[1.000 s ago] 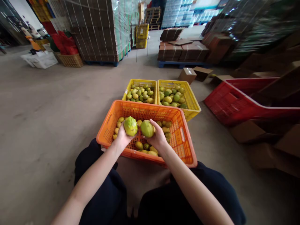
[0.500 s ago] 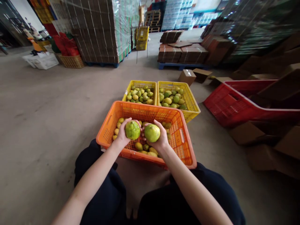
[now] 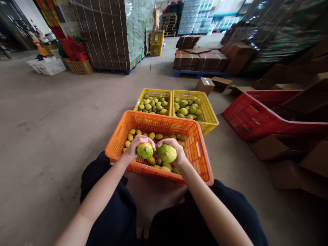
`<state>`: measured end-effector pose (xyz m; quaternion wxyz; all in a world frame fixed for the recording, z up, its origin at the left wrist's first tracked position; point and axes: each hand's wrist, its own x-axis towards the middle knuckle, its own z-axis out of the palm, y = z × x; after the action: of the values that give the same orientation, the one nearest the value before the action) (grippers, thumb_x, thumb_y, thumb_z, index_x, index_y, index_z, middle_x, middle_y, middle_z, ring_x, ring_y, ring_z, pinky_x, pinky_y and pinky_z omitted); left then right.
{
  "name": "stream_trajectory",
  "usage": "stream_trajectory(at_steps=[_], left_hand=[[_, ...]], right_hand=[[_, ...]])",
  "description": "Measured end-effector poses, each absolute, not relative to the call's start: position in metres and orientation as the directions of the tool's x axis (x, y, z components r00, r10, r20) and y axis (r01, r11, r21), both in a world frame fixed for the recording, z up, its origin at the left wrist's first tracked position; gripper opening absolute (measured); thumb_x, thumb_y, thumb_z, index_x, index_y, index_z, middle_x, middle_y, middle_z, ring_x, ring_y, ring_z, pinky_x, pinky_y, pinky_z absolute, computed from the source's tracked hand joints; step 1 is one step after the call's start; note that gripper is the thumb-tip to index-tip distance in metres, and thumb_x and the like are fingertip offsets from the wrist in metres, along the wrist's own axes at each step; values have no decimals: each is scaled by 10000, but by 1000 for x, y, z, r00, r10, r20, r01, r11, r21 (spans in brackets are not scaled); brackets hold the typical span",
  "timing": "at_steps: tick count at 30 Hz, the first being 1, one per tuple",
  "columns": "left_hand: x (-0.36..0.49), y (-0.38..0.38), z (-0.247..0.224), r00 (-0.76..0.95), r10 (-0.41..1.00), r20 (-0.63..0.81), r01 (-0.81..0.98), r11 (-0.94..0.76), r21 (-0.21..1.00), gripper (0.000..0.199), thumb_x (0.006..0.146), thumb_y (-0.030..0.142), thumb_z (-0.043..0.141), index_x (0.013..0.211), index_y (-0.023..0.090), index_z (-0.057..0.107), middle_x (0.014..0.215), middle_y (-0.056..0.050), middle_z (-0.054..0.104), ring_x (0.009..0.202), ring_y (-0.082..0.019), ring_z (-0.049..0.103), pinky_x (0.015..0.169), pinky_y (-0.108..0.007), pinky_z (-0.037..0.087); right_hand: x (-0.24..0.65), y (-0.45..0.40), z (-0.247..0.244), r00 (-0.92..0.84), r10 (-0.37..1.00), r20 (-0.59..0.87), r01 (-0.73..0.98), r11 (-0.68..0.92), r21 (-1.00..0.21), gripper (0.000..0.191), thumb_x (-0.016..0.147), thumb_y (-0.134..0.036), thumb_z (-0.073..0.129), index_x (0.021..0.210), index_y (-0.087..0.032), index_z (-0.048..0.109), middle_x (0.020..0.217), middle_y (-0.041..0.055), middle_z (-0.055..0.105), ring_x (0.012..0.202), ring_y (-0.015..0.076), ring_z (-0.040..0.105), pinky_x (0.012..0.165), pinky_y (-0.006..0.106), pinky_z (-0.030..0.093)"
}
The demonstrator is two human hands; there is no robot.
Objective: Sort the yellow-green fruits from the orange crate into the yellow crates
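My left hand is closed round a yellow-green lemon, its knobbed end facing me. In my right hand is a larger, greener lemon, gripped from above with its tip toward me. Both fruits are held side by side over the orange plastic crate, slightly apart. More yellow lemons lie along the crate's far side, and others sit near its front wall. My hands and the held fruit hide part of the crate's floor.
Behind the orange crate stand two yellow crates filled with green and yellow lemons. A red crate is at the right, with cardboard boxes beside it. Flattened cardboard is stacked on a blue pallet farther back.
Both hands have rolled over the fruit, so the backs of the fingers now show on top and the lemons' ends face me. The held lemons sit slightly lower.
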<state>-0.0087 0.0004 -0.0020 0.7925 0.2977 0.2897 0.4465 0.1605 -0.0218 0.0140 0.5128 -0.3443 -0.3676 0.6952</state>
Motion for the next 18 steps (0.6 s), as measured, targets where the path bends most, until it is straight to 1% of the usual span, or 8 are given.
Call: stream_trajectory(at_steps=[4, 7, 9, 11, 13, 14, 16, 18], left_hand=[[-15, -3, 3, 474, 857, -204, -485, 447, 751, 282, 745, 115, 492, 693, 114, 768, 671, -124, 716, 655, -274, 684, 676, -351, 483], [-15, -5, 6, 491, 849, -197, -458, 443, 770, 285, 741, 86, 492, 714, 118, 774, 686, -111, 725, 659, -269, 686, 668, -346, 487], [-12, -3, 5, 476, 858, -192, -462, 430, 776, 270, 758, 101, 500, 700, 108, 764, 658, -108, 715, 628, -247, 677, 632, -320, 486], [-6, 1, 3, 415, 883, -218, -504, 423, 753, 280, 810, 183, 505, 732, 96, 760, 652, -112, 710, 645, -240, 684, 616, -300, 494], [0, 6, 0, 336, 901, -273, -571, 426, 702, 361, 867, 304, 473, 830, 88, 760, 694, -120, 721, 716, -249, 701, 651, -304, 523], [2, 9, 0, 315, 902, -296, -606, 431, 669, 412, 886, 354, 442, 896, 85, 754, 735, -126, 730, 764, -256, 707, 682, -317, 539], [4, 12, -1, 317, 893, -320, -668, 450, 592, 474, 902, 392, 385, 1028, 89, 726, 836, -135, 740, 837, -264, 707, 726, -353, 561], [2, 12, -1, 346, 885, -312, -708, 465, 533, 458, 897, 354, 377, 1146, 117, 681, 936, -132, 737, 857, -257, 705, 708, -364, 573]], right_hand=[[161, -24, 14, -225, 971, -84, -422, -175, -889, 205, 647, -284, 627, 497, -162, 695, 519, 65, 652, 515, 181, 617, 551, 281, 536], [162, -25, 13, -235, 967, -101, -422, -195, -886, 204, 660, -277, 652, 490, -170, 684, 521, 55, 658, 518, 175, 622, 544, 271, 535], [163, -24, 11, -245, 959, -144, -451, -244, -859, 247, 687, -338, 668, 515, -161, 685, 531, 59, 663, 501, 171, 621, 502, 259, 526], [162, -20, 8, -272, 934, -230, -513, -343, -787, 339, 730, -443, 648, 566, -149, 689, 534, 62, 660, 456, 169, 604, 430, 259, 505], [162, -15, 4, -295, 903, -312, -600, -429, -676, 430, 788, -525, 576, 636, -140, 694, 560, 70, 671, 436, 174, 597, 386, 267, 490], [162, -13, 3, -295, 894, -337, -646, -447, -619, 453, 822, -533, 529, 684, -136, 699, 595, 78, 687, 454, 178, 609, 393, 272, 500], [163, -9, 2, -279, 889, -364, -723, -444, -530, 434, 875, -480, 455, 806, -132, 705, 693, 91, 722, 516, 182, 641, 443, 281, 534], [165, -6, 3, -256, 889, -378, -762, -427, -487, 356, 886, -399, 451, 912, -142, 696, 760, 86, 740, 546, 175, 652, 480, 280, 555]])
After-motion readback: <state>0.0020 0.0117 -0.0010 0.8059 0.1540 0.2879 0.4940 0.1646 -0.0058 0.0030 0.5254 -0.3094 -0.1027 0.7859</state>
